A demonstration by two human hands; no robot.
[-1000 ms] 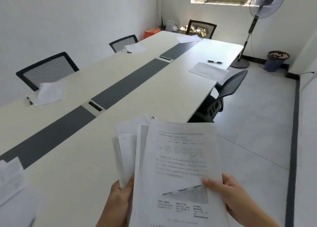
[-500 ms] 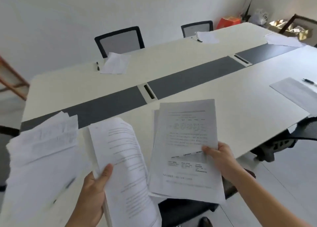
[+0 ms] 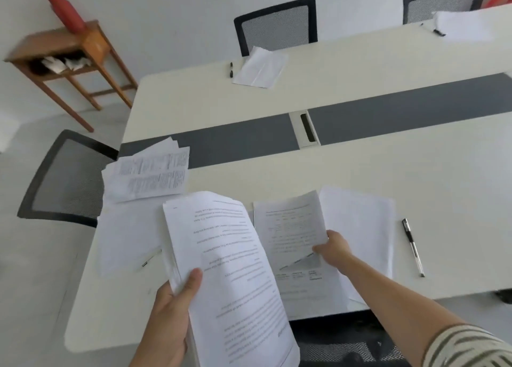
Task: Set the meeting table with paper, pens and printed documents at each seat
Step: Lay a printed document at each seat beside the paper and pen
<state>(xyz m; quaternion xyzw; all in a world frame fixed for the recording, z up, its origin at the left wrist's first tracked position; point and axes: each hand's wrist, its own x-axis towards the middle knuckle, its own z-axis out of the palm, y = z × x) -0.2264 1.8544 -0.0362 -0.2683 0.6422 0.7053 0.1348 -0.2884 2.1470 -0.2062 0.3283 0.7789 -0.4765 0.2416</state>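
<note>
Head camera: nearest, the left hand (image 3: 166,319) grips the stack of printed documents (image 3: 235,269), held left of the blank sheet (image 3: 360,222). The right hand (image 3: 333,249), the nearer one to that sheet, pinches a single document (image 3: 293,228) by its right edge over the sheet's left side, long axes roughly parallel. The pen (image 3: 412,247) lies just right of the sheet.

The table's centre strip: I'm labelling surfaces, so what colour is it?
The strip is dark grey, running along the cream table; the head view shows it plainly.

Blurred print on the documents (image 3: 230,269) cannot be read.
</note>
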